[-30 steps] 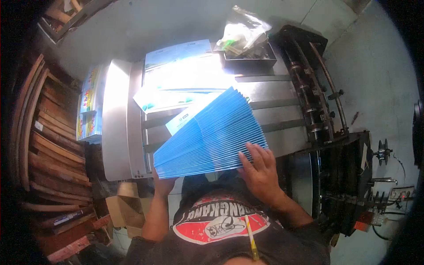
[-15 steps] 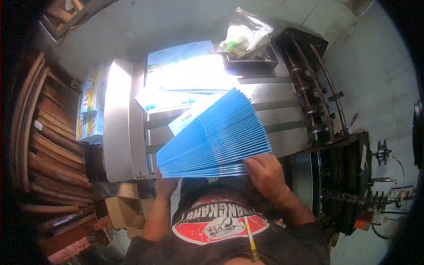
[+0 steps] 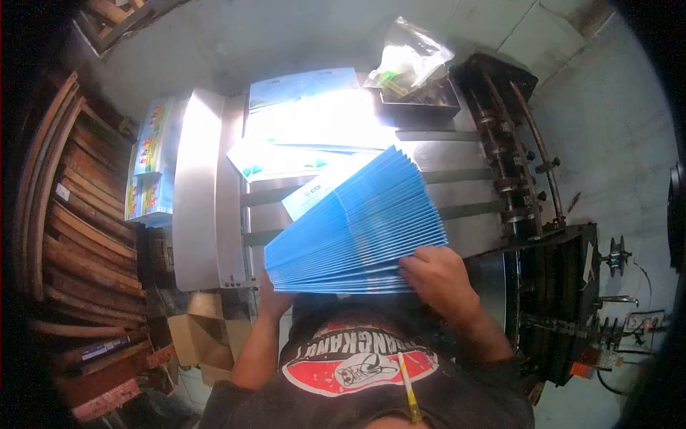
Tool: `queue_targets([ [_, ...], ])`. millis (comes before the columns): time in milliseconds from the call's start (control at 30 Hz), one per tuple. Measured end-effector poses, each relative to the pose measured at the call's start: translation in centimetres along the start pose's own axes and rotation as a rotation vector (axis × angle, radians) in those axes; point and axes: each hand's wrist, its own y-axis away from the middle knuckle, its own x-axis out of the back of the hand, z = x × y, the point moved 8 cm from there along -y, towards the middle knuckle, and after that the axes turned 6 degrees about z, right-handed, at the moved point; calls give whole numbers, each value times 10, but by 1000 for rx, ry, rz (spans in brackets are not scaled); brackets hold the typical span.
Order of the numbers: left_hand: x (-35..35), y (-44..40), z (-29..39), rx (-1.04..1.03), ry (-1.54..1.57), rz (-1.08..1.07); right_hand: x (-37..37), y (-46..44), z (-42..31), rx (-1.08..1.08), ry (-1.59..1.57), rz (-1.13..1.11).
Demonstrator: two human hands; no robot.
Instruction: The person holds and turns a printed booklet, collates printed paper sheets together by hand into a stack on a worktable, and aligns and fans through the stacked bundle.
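Note:
A thick fan of blue printed sheets (image 3: 364, 229) spreads in front of my chest, narrow at the left and wide at the right. My left hand (image 3: 273, 294) grips the narrow left end from below; most of its fingers are hidden behind the paper. At the lower right edge, my right hand (image 3: 439, 277) has its thumb and fingers closed on the sheet ends. Under the fan, more printed sheets (image 3: 282, 163) lie on the metal machine table (image 3: 457, 154), partly washed out by glare.
A black box (image 3: 421, 107) with a clear plastic bag (image 3: 411, 57) stands at the back. Rollers and rods (image 3: 511, 164) line the right side. Stacked booklets (image 3: 151, 154), wooden boards (image 3: 93, 214) and an open cardboard box (image 3: 204, 339) are at the left.
The view has shifted slightly, so most things appear a little to the right. At the lower right, the sheet ends sit closer together near my right hand, which still grips them.

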Motion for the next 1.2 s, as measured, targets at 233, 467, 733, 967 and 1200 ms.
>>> queue_targets([
  [233, -4, 12, -24, -16, -85, -106, 107, -49, -6, 254, 63, 263],
  [467, 0, 19, -19, -103, -8, -120, 83, -218, 61, -87, -387, 35],
  [733, 9, 22, 9, -11, 71, -111, -96, -233, 85, 210, 334, -449],
  [967, 4, 33, -28, 95, 109, -109, -116, -194, 47, 706, 349, -555],
  [1200, 10, 24, -16, 95, 15, -83, -110, -219, 43, 382, 102, -603],
])
